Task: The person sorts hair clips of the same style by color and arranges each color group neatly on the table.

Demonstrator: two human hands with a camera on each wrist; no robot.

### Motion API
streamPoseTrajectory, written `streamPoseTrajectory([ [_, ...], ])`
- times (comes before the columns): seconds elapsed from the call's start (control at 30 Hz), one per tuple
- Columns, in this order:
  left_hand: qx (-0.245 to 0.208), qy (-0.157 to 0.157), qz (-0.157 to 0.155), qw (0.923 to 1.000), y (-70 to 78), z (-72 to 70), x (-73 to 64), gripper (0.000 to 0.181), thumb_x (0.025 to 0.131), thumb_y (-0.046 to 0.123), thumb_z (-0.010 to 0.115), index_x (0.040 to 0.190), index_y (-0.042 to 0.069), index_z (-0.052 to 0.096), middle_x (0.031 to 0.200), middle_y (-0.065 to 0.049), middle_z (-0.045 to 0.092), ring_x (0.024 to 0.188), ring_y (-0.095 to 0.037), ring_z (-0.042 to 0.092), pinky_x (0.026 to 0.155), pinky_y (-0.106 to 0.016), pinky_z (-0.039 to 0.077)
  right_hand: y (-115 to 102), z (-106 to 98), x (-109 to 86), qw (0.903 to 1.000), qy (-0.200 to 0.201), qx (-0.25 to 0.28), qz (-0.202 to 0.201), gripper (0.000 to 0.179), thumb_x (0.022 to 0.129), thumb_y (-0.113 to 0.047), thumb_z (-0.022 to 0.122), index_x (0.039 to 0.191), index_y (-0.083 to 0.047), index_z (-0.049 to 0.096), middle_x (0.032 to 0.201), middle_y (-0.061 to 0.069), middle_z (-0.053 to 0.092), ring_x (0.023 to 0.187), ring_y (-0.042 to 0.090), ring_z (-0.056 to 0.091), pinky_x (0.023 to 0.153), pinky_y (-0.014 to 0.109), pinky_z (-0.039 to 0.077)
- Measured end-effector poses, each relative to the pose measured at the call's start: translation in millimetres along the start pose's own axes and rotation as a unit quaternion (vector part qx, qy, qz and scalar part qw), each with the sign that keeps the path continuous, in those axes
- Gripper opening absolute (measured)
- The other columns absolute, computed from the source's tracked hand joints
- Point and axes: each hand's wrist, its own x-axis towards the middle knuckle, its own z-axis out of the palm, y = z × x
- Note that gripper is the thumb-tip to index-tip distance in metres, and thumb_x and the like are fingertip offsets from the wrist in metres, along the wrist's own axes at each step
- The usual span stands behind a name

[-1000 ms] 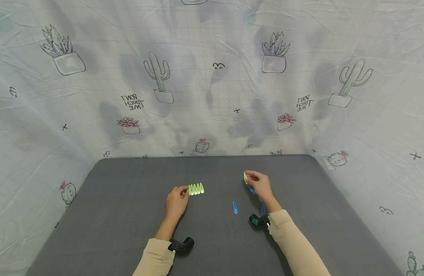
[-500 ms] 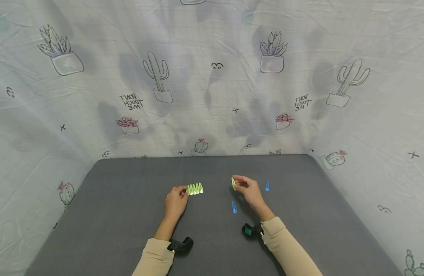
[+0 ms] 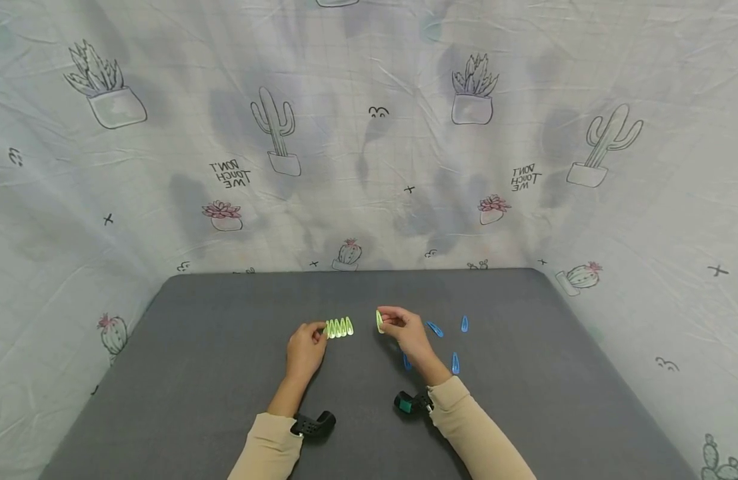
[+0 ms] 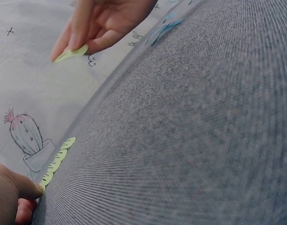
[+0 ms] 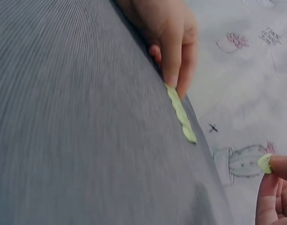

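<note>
Several yellow-green snap hair clips (image 3: pixel 340 327) lie side by side in a tight row on the grey table (image 3: pixel 357 407). At the row's left end, my left hand (image 3: pixel 305 350) pinches the outermost clip between thumb and finger; that clip is mostly covered. My right hand (image 3: pixel 409 333) holds one more yellow-green hair clip (image 3: pixel 379 321) upright between thumb and fingers, a short way right of the row. In the left wrist view this single clip (image 4: pixel 70 54) is raised off the cloth, apart from the row (image 4: pixel 54 164).
Several blue snap hair clips lie loose to the right: one (image 3: pixel 435 329) slanted, one (image 3: pixel 465 324) farther right, one (image 3: pixel 455 363) nearer, and one (image 3: pixel 407 361) partly behind the right forearm. A patterned white curtain (image 3: pixel 345 153) surrounds the table. Black cameras (image 3: pixel 315 427) sit at both wrists.
My right hand has carried its yellow-green clip leftward, from above the blue clips toward the row. Blue clips it covered now show. My left hand stays at the row's end.
</note>
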Motion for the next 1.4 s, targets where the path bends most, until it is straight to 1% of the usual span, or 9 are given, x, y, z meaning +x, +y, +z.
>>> streamPoseTrajectory([
  [0.1, -0.002, 0.000, 0.001, 1.0000, 0.1, -1.0, 0.0, 0.019, 0.083, 0.005, 0.068, 0.101, 0.002, 0.071, 0.070, -0.005, 0.054, 0.057, -0.013, 0.045, 0.056, -0.032, 0.039, -10.5, 10.8, -0.9, 0.9999, -0.007, -0.002, 0.008, 0.033, 0.087, 0.005, 0.061, 0.120, 0.005, 0.061, 0.103, 0.020, 0.060, 0.086, 0.012, 0.056, 0.080, 0.042, 0.050],
  [0.23, 0.000, -0.001, 0.000, 1.0000, 0.5, -1.4, -0.1, 0.019, 0.083, 0.005, 0.068, 0.101, 0.002, 0.071, 0.070, -0.004, 0.054, 0.057, -0.012, 0.044, 0.056, -0.032, 0.038, -21.3, 22.4, -2.3, 0.9997, -0.007, -0.010, 0.020, 0.033, 0.086, 0.008, 0.058, 0.119, 0.011, 0.058, 0.104, 0.026, 0.058, 0.086, 0.018, 0.055, 0.077, 0.044, 0.049],
  [0.33, 0.002, -0.001, -0.001, 1.0000, 0.6, -1.0, -0.1, 0.018, 0.083, 0.005, 0.068, 0.101, 0.003, 0.072, 0.070, -0.004, 0.054, 0.057, -0.012, 0.044, 0.056, -0.032, 0.038, -13.5, 28.7, 2.6, 0.9993, -0.004, -0.006, 0.037, 0.034, 0.085, 0.008, 0.058, 0.118, 0.011, 0.058, 0.104, 0.027, 0.058, 0.086, 0.019, 0.056, 0.074, 0.039, 0.049],
  [0.47, 0.003, -0.002, -0.002, 1.0000, 0.4, -0.3, 0.0, 0.019, 0.083, 0.006, 0.068, 0.101, 0.004, 0.072, 0.070, -0.003, 0.054, 0.057, -0.012, 0.044, 0.056, -0.031, 0.038, 0.5, 35.9, 11.2, 0.9986, 0.007, -0.005, 0.052, 0.034, 0.084, 0.007, 0.060, 0.118, 0.009, 0.060, 0.101, 0.024, 0.061, 0.083, 0.015, 0.055, 0.069, 0.032, 0.047],
  [0.67, 0.005, -0.001, -0.003, 1.0000, -0.6, 0.0, 0.4, 0.019, 0.082, 0.006, 0.068, 0.101, 0.004, 0.072, 0.070, -0.003, 0.054, 0.057, -0.012, 0.044, 0.057, -0.031, 0.038, 6.8, 45.1, 19.8, 0.9970, 0.031, -0.053, 0.048, 0.030, 0.082, 0.006, 0.063, 0.112, 0.003, 0.065, 0.094, 0.016, 0.063, 0.075, 0.013, 0.054, 0.060, 0.025, 0.043],
  [0.8, 0.007, -0.002, -0.003, 1.0000, -0.3, 0.1, -0.2, 0.019, 0.083, 0.006, 0.068, 0.101, 0.004, 0.072, 0.070, -0.003, 0.054, 0.057, -0.012, 0.044, 0.056, -0.032, 0.038, 8.3, 48.7, 22.8, 0.9946, 0.033, -0.092, 0.035, 0.029, 0.080, 0.006, 0.064, 0.109, 0.002, 0.066, 0.090, 0.015, 0.063, 0.075, 0.015, 0.058, 0.061, 0.026, 0.047],
  [0.9, 0.006, -0.004, -0.001, 1.0000, 0.8, -0.3, -1.1, 0.019, 0.083, 0.006, 0.068, 0.101, 0.004, 0.072, 0.070, -0.003, 0.055, 0.057, -0.012, 0.044, 0.056, -0.032, 0.038, 9.7, 50.3, 24.7, 0.9911, 0.035, -0.125, 0.031, 0.029, 0.079, 0.006, 0.066, 0.108, 0.001, 0.068, 0.088, 0.014, 0.064, 0.076, 0.016, 0.061, 0.064, 0.027, 0.050],
  [1.07, 0.001, -0.001, 0.001, 1.0000, 2.5, -1.1, -0.5, 0.019, 0.082, 0.005, 0.068, 0.100, 0.004, 0.072, 0.069, -0.003, 0.054, 0.057, -0.012, 0.044, 0.056, -0.031, 0.038, 10.9, 53.2, 29.2, 0.9837, 0.033, -0.176, 0.012, 0.026, 0.079, 0.005, 0.067, 0.105, 0.000, 0.069, 0.085, 0.011, 0.065, 0.073, 0.014, 0.060, 0.063, 0.026, 0.050],
  [1.4, 0.005, -0.006, -0.005, 1.0000, 1.4, -1.3, 0.6, 0.019, 0.083, 0.006, 0.068, 0.102, 0.004, 0.072, 0.070, -0.003, 0.055, 0.058, -0.012, 0.045, 0.056, -0.031, 0.038, 10.4, 58.7, 32.6, 0.9627, 0.033, -0.268, -0.018, 0.021, 0.082, 0.002, 0.065, 0.102, -0.001, 0.071, 0.085, 0.008, 0.068, 0.072, 0.015, 0.060, 0.063, 0.028, 0.047],
])
